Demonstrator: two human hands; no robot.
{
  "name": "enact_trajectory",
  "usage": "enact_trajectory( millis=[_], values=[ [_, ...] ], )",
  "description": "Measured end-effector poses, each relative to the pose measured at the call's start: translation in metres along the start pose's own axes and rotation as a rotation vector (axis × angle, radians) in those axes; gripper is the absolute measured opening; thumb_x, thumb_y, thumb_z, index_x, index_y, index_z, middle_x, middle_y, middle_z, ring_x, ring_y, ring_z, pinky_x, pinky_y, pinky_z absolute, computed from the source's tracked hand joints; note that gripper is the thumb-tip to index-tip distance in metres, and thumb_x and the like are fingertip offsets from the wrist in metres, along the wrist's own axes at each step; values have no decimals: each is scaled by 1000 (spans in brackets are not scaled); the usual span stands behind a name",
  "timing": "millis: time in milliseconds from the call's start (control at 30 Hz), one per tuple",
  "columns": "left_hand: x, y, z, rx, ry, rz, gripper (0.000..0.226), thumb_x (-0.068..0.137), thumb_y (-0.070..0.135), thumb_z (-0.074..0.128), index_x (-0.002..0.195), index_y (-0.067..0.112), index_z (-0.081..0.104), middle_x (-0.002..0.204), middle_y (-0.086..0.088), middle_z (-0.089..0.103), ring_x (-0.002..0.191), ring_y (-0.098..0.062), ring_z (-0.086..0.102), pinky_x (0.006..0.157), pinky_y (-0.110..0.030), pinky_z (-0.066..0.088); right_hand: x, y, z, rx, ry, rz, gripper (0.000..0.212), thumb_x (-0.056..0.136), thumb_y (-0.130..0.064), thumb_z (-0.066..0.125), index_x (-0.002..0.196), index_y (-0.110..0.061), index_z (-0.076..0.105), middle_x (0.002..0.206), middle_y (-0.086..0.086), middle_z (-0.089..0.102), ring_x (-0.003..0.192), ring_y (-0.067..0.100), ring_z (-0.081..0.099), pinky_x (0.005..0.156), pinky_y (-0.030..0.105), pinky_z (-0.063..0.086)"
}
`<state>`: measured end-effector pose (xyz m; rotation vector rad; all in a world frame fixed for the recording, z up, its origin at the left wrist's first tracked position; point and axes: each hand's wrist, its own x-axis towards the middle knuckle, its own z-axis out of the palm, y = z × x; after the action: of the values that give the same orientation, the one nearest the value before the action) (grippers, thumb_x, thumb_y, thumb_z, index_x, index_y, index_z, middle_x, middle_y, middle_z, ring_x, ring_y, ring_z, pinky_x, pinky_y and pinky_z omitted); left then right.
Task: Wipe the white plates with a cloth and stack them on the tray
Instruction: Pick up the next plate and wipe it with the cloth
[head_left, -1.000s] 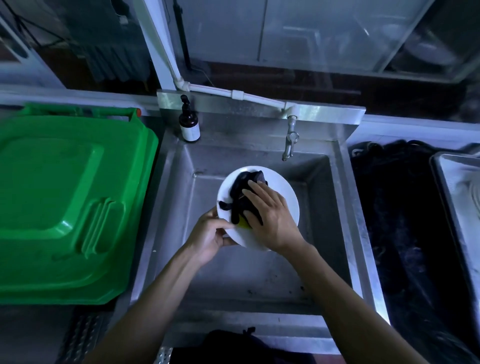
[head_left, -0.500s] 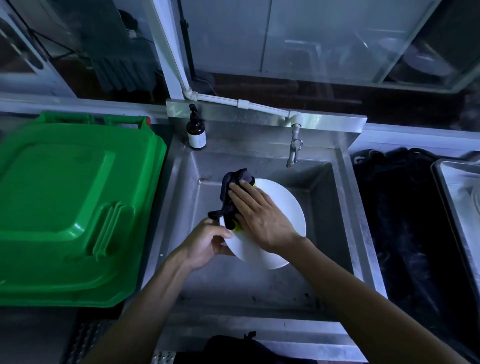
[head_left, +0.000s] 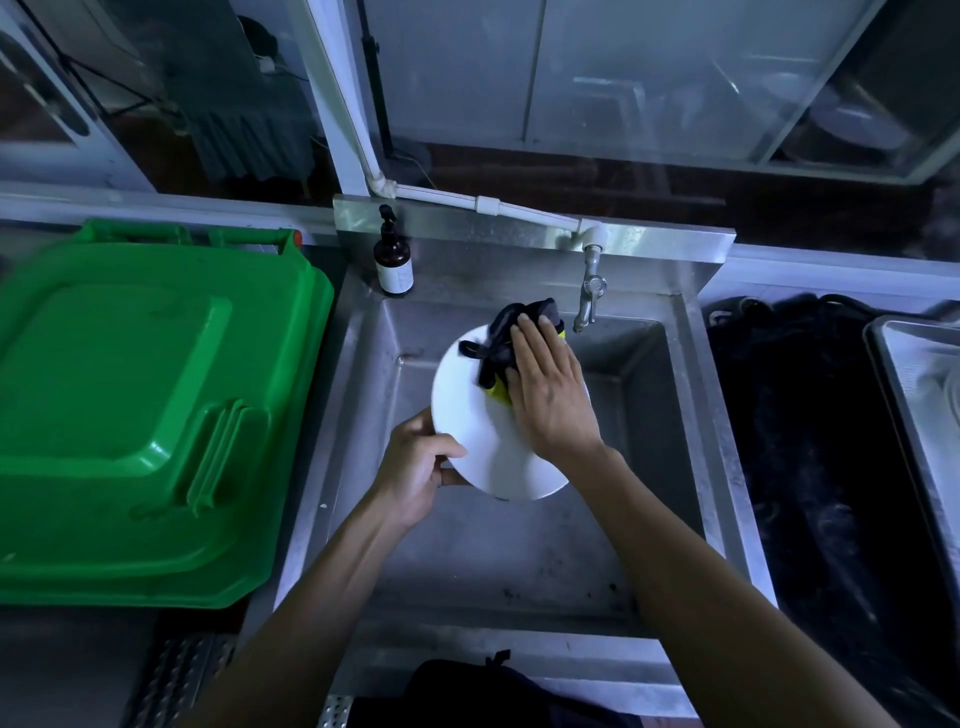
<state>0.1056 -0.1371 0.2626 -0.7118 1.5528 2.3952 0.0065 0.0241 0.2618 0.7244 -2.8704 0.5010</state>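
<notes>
A white plate (head_left: 480, 431) is held tilted above the steel sink (head_left: 519, 551). My left hand (head_left: 418, 470) grips its lower left rim, thumb on the face. My right hand (head_left: 545, 395) lies flat with straight fingers on a dark cloth (head_left: 501, 338) with a yellow patch, pressing it against the plate's upper right part. The cloth bunches over the plate's top edge. At the far right edge a metal tray (head_left: 904, 395) shows, holding a pale round thing, only partly in view.
A green bin lid (head_left: 140, 415) fills the left side. A brown pump bottle (head_left: 394, 262) stands at the sink's back left corner, a tap (head_left: 589, 291) at the back right. Black bags (head_left: 810, 441) lie between sink and tray. A dark bag (head_left: 488, 691) sits at the sink's near edge.
My right hand slid the cloth from the plate's left edge up to its top right. The left hand kept its hold on the rim. The plate's face tilted slightly.
</notes>
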Motion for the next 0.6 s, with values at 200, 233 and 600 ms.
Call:
enact_trajectory(
  millis=[200,233,600],
  values=[
    [-2,1,10,11,69,26,46,56,2,59,100,6,70,82,-6,74,64,-16,68,55,-37,57,-14,14,6,9,-3,74,52,106,-23,42,152,-3,35,162,10,28,152,29,20,122,46,21],
    [-1,1,11,9,84,28,44,56,2,59,97,7,71,82,-6,74,63,-16,69,54,-37,57,-17,16,7,8,-14,87,52,106,-24,41,153,-4,34,163,9,27,153,28,18,123,44,20],
    [9,0,5,-40,126,55,44,59,0,59,93,19,78,94,-11,76,72,-23,72,65,-46,59,-60,-7,28,163,-93,205,54,107,-24,35,157,-9,23,165,4,20,155,23,8,125,40,11]
  ],
)
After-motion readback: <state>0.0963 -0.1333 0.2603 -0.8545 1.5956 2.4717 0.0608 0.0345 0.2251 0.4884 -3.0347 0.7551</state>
